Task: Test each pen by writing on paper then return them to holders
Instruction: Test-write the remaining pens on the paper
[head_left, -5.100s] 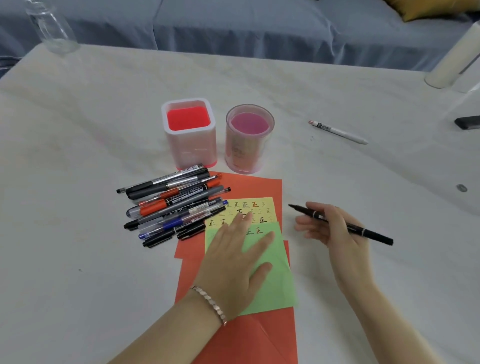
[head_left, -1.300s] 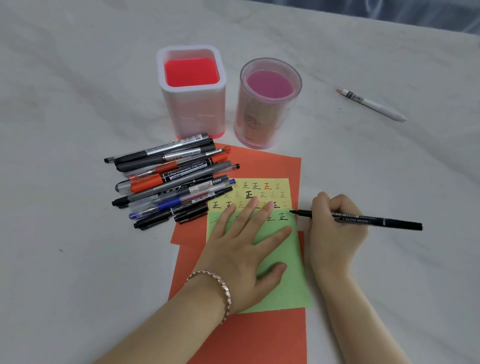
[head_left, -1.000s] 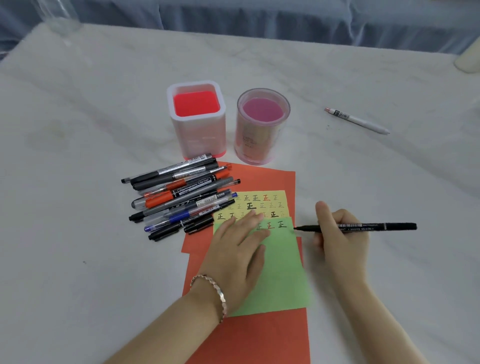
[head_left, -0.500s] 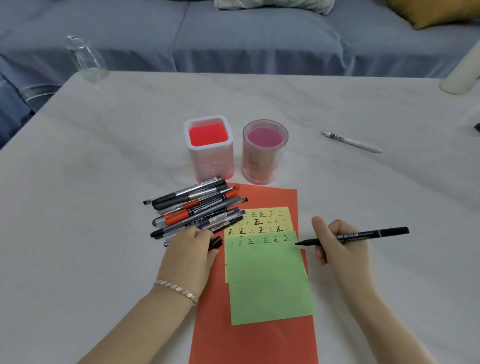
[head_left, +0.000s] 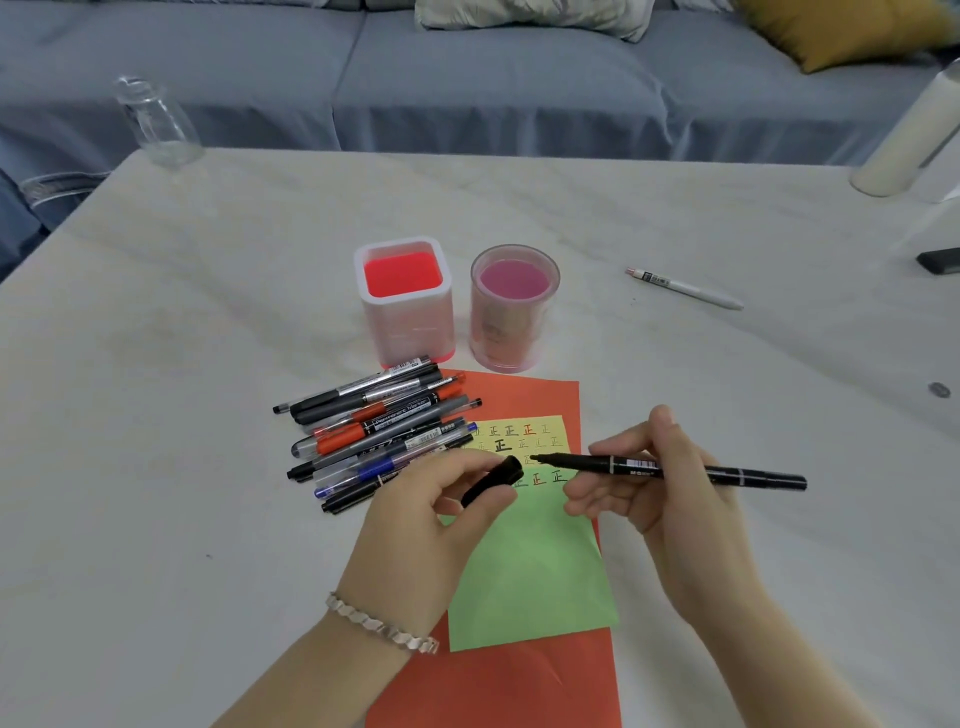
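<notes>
Black cap (head_left: 493, 480) now pinched in left hand (head_left: 431, 514), which has left green paper (head_left: 530, 582); right hand (head_left: 675, 499) grips marker (head_left: 623, 464), tip facing cap. I read: test done, capping next.

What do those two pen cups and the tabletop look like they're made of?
The square holder looks like white moulded plastic: a thick, smooth rim, with red showing inside. The round holder seems to be translucent pinkish plastic, since light passes through its wall; glass cannot be ruled out. The table looks like pale marble or a marble-print surface, with soft grey veins and a dull sheen.
</notes>
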